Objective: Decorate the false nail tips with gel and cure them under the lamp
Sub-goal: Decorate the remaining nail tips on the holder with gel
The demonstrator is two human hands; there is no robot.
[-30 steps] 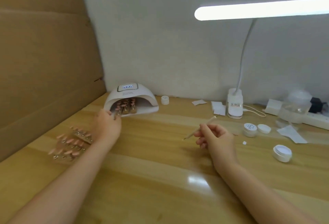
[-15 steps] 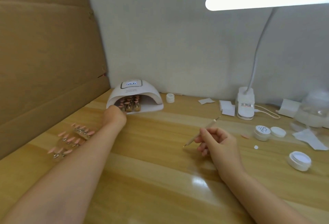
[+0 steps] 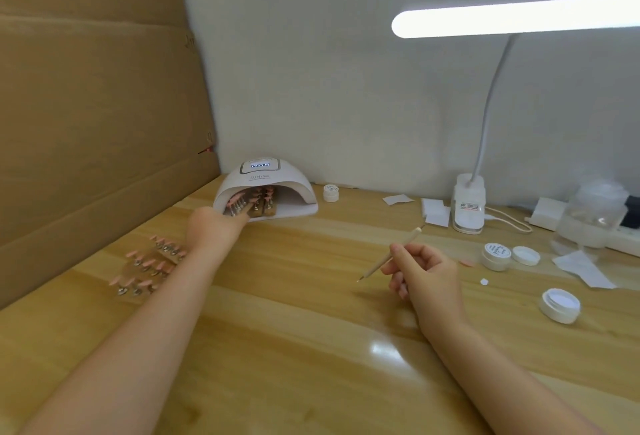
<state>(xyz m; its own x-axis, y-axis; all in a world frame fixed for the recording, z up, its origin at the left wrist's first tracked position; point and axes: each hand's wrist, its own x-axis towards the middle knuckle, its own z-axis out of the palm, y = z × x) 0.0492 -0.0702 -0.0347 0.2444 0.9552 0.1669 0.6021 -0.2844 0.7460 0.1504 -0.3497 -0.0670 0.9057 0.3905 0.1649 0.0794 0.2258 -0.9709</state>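
- Nail tips on holder (image 3: 254, 204): pink tips on metal stands, sitting inside mouth of white curing lamp (image 3: 265, 185), far left of wooden table (image 3: 311, 348), by the wall corner.
- Left hand (image 3: 214, 228) stretched out to lamp mouth, fingertips at/just inside opening touching the holder; fingers mostly hidden behind the hand, can't tell grip.
- Lamp display lit on top, digits unreadable.
- 2nd batch of pink tips on stands (image 3: 149, 266) on table, left of left forearm, nearer than lamp; partly covered by the arm, blurry.
- Right hand (image 3: 424, 279) mid-table, fingers curled, pinching thin gel tool (image 3: 388, 254); tool tilted, fine tip pointing near-left, just above table, other end up toward far right.
- Right of that hand: open gel pot (image 3: 496, 256) w/ its lid (image 3: 525, 255) just beside; another white pot (image 3: 560, 306) nearer, well apart.
- Small jar (image 3: 330, 192) just right of lamp, by wall.
- Desk light (image 3: 469, 204) w/ white base at far right, gooseneck up to lit bar overhead.
- Cardboard sheet (image 3: 97, 105) stands along left side.
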